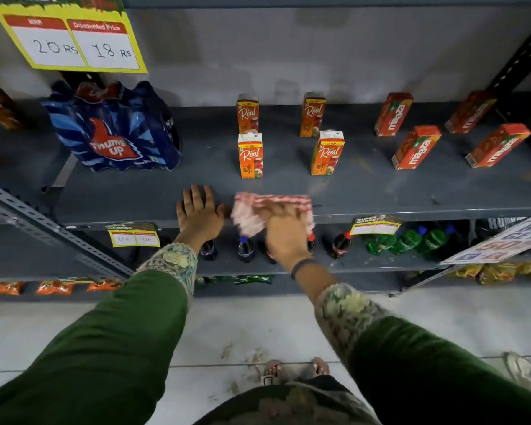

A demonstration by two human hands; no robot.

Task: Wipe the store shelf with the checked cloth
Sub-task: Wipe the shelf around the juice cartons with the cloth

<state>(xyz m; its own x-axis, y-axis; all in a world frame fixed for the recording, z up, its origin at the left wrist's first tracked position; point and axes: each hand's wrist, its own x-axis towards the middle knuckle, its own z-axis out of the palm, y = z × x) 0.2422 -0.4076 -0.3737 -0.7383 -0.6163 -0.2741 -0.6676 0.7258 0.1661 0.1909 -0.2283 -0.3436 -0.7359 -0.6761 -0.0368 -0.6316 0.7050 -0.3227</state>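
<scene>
**A:** Where is the checked cloth [272,210] right now?

**B:** At the front lip of the grey shelf [380,191], bunched under the right hand [281,223]. The palm and fingers are pressed down over it, so the hand has it pinned and gathered. One corner hangs off the edge, over the lower shelf.

**A:** And the other hand?

**B:** The left hand [198,214] lies flat and spread on the shelf, holding nothing, just beside the cloth on its left. It looks like a brace.

**A:** So which way does the wipe have to go?

**B:** The shelf's long axis runs left to right across the view, and the cloth's longer side lies along it. To the left, the bracing hand blocks the path, and the blue Thums Up pack [117,130] stands further back. To the right, the front strip is bare well past the cartons, so I'd judge a rightward stroke along the edge the easy one. The right hand is the one on the cloth, and that side is its own.

**A:** Anything in the way going deeper?

**B:** The orange Real cartons [250,156] stand upright just behind the cloth; a push back could tip them. The cloth is blurred, so I can't tell how it's folded.
</scene>
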